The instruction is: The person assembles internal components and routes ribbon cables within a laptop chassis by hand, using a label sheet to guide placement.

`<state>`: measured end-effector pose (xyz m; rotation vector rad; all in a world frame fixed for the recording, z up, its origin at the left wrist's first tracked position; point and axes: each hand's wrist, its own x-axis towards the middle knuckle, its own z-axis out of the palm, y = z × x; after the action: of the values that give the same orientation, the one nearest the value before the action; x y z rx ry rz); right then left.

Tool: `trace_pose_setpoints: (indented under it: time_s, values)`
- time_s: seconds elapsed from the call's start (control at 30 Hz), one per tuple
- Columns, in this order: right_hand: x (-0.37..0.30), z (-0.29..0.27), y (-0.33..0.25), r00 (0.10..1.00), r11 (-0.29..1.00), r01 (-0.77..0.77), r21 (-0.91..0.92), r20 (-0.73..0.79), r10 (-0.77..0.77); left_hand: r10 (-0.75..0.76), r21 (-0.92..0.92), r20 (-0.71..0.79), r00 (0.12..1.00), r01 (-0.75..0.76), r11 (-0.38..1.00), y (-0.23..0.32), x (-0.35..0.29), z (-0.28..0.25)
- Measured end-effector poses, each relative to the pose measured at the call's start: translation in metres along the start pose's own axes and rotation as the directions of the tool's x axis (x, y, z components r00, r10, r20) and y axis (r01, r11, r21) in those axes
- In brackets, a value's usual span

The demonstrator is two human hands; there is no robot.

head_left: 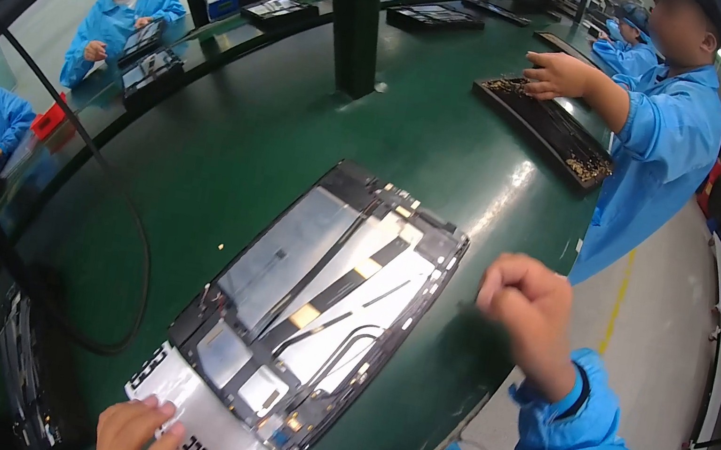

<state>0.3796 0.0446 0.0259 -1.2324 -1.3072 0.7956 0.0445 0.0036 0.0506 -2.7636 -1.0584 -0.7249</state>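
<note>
An opened, flat electronic device point(367, 302), tablet-like, lies slanted on the green bench, its silvery plates, dark flat cables and small gold pads exposed. A white sheet point(202, 404) with rows of small black pieces overlaps its near end. My left hand point(139, 438) is at that sheet, bent fingers closed on its left part; its lower side is cut off by the picture's edge. Right of the device, my right hand point(531, 316) hovers above the bench edge, thumb and fingers pinched together. Whatever is between those fingertips is hidden and slightly blurred.
A black tray point(543, 132) with small gold-coloured pieces lies at the far right, a co-worker's hand point(557, 77) over it. A dark post point(356, 24) rises from the bench. A black cable point(146, 265) loops at left, near another dark device point(23, 359). Other co-workers sit beyond.
</note>
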Motion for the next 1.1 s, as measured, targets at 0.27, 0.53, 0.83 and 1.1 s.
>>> trace_pose_setpoints:
  time_s: [0.27, 0.53, 0.83, 1.1]
  values:
    - [0.045, -0.016, 0.023, 0.945, 0.987, 0.153, -0.051, 0.301, -0.130, 0.371, -0.399, 0.008, 0.929, -0.337, 0.853, 0.019, 0.127, 0.068]
    - [0.045, -0.009, 0.029, 0.908, 0.972, 0.214, -0.093, 0.386, -0.162, 0.365, -0.555, 0.097, 0.926, -0.254, 0.792, 0.015, 0.134, 0.095]
    - [0.043, -0.007, 0.026, 0.916, 0.976, 0.183, -0.121, 0.381, -0.124, 0.354, -0.532, 0.098, 0.930, -0.251, 0.808, 0.016, 0.132, 0.091]
    - [0.042, -0.005, 0.022, 0.911, 0.967, 0.213, -0.138, 0.385, -0.146, 0.310, -0.539, 0.098, 0.946, -0.211, 0.816, 0.020, 0.137, 0.083]
